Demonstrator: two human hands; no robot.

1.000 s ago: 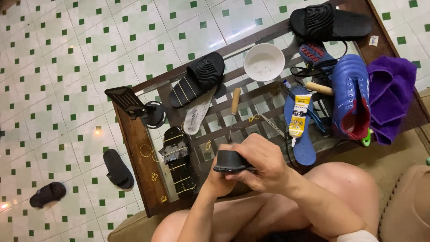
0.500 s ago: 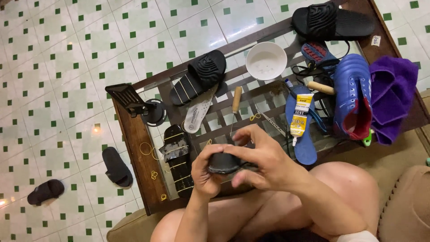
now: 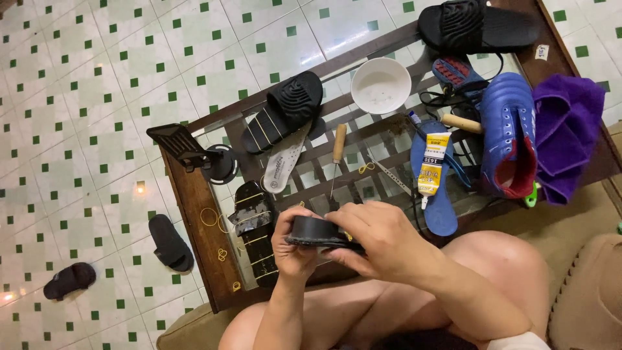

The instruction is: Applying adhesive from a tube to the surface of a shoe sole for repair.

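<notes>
- Black rubber slipper, dark and matte, held over the near edge of the desk, just above the person's knees.
- Head view: left hand grips the slipper's left end, fingers curled shut under it, thumb on top.
- Right hand lies over the right part, fingers wrapped down across it, closed on the slipper. Most of that end is hidden beneath the hand.
- Long axis of the slipper runs left to right between the two hands; both are touching it, neither nearer than the other.
- Containers: white bowl at the far side of the desk, looks empty apart from a faint residue.
- Nearby on the desk: glue tube lying on a blue insole, blue shoe, purple cloth, wooden-handled awl, white insole.
- Two loose black slippers on the tiled floor, well apart from the hands.
</notes>
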